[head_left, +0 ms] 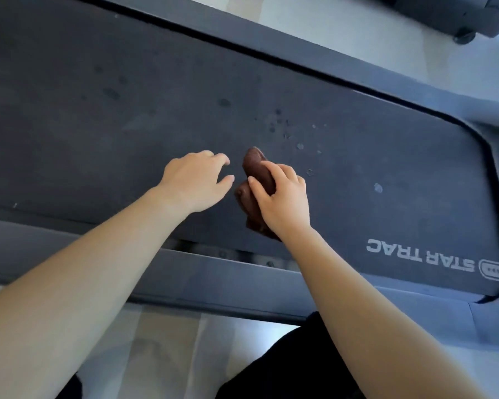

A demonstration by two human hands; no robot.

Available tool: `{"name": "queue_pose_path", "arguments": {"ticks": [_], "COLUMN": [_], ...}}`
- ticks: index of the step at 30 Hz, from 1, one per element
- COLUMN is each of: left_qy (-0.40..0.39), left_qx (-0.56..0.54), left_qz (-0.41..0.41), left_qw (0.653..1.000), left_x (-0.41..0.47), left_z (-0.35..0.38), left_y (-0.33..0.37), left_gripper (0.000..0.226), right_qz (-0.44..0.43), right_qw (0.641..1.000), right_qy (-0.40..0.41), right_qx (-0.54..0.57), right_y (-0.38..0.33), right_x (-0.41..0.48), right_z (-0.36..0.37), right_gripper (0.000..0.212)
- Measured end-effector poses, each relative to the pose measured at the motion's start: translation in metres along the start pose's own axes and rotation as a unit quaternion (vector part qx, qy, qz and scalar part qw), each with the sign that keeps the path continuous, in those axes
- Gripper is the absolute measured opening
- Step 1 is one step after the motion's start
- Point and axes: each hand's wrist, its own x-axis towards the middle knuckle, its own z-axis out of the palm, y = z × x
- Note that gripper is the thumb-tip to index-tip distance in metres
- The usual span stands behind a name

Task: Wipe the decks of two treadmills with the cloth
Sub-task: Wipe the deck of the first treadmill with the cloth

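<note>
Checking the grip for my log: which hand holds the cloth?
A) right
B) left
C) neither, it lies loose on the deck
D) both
A: the right hand grips the brown cloth against the deck, while the left hand beside it holds nothing.

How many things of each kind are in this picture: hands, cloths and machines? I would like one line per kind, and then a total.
Hands: 2, the left hand and the right hand
Brown cloth: 1
Star Trac treadmill: 1
Other machine, only a corner in view: 1
Total: 5
</note>
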Motion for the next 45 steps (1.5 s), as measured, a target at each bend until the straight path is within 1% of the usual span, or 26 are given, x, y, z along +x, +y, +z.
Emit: {"name": "queue_pose_path", "arguments": {"ticks": [3,7,9,16,20,23,26,31,36,40,42,45], "left_qy": [0.012,0.01,0.004,-0.019,-0.019,-0.013,0.0,0.021,0.037,0.056,0.072,0.108], "left_qx": [-0.005,-0.003,-0.001,0.065,0.106,0.127,0.129,0.086,0.081,0.075,0.065,0.047], "left_qz": [-0.028,-0.022,-0.01,0.061,0.084,0.087,0.082,0.051,0.021,0.016,0.038,0.102], "left_qw": [1.0,1.0,1.0,0.996,0.991,0.988,0.988,0.995,0.996,0.995,0.995,0.988], "left_x": [0.019,0.044,0.057,0.097,0.123,0.146,0.162,0.184,0.205,0.23,0.24,0.258], "left_z": [0.01,0.018,0.021,0.017,0.026,0.049,0.085,0.142,0.189,0.214,0.225,0.239], "left_y": [0.025,0.055,0.066,0.085,0.107,0.141,0.188,0.285,0.387,0.458,0.487,0.518], "left_gripper": [0.041,0.041,0.041,0.043,0.044,0.044,0.044,0.043,0.042,0.042,0.042,0.04], "right_qz": [-0.017,-0.022,-0.017,0.015,0.014,0.003,-0.009,-0.024,-0.061,-0.073,-0.073,-0.05], "right_qw": [1.0,1.0,1.0,0.999,0.997,0.996,0.996,0.997,0.996,0.993,0.99,0.984], "right_qy": [-0.017,-0.021,-0.018,0.05,0.07,0.087,0.094,0.062,0.038,0.049,0.066,0.108], "right_qx": [0.003,-0.007,-0.006,-0.011,-0.004,-0.007,-0.008,-0.036,-0.061,-0.08,-0.1,-0.136], "right_y": [0.03,0.057,0.066,0.084,0.115,0.161,0.223,0.334,0.429,0.492,0.517,0.553], "right_x": [0.016,0.032,0.042,0.08,0.097,0.109,0.114,0.12,0.133,0.137,0.137,0.137], "right_z": [-0.012,-0.025,-0.029,-0.05,-0.061,-0.073,-0.093,-0.156,-0.214,-0.244,-0.259,-0.27], "right_gripper": [0.043,0.044,0.044,0.043,0.044,0.044,0.043,0.041,0.042,0.044,0.044,0.045]}}
